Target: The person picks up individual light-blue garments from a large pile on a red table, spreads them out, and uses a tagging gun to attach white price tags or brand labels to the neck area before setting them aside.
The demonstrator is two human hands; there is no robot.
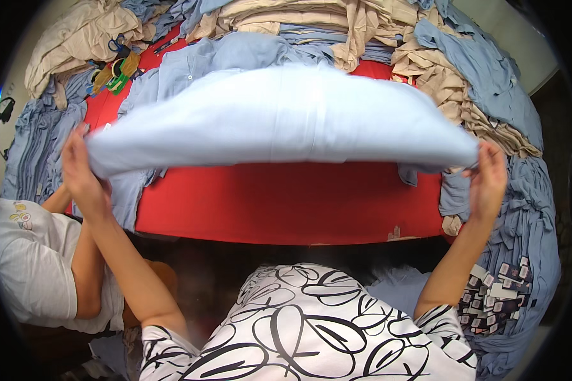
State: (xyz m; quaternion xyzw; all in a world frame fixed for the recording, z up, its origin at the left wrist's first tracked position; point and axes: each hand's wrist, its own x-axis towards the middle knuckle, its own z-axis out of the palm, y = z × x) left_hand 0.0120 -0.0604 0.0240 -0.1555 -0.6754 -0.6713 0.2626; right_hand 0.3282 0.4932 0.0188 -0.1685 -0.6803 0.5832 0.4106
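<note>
A light blue garment (pixel 286 120) is stretched wide between my raised hands above the red table, and its upper part is smeared by motion. My left hand (pixel 84 171) is closed on its left end, and my right hand (pixel 489 178) pinches the right end. Behind it, another light blue shirt (pixel 225 52) with a button showing lies spread on the table; the held garment covers part of it. The exact kind of the held garment cannot be made out.
The red table (pixel 286 206) has its near edge before me. Beige garments (pixel 279 16) and blue garments (pixel 489 76) are heaped around it. Scissors (pixel 116 43) and tape rolls (pixel 117 70) lie at far left. Labels (pixel 496 298) sit at right. A person in a white shirt (pixel 35 267) is close left.
</note>
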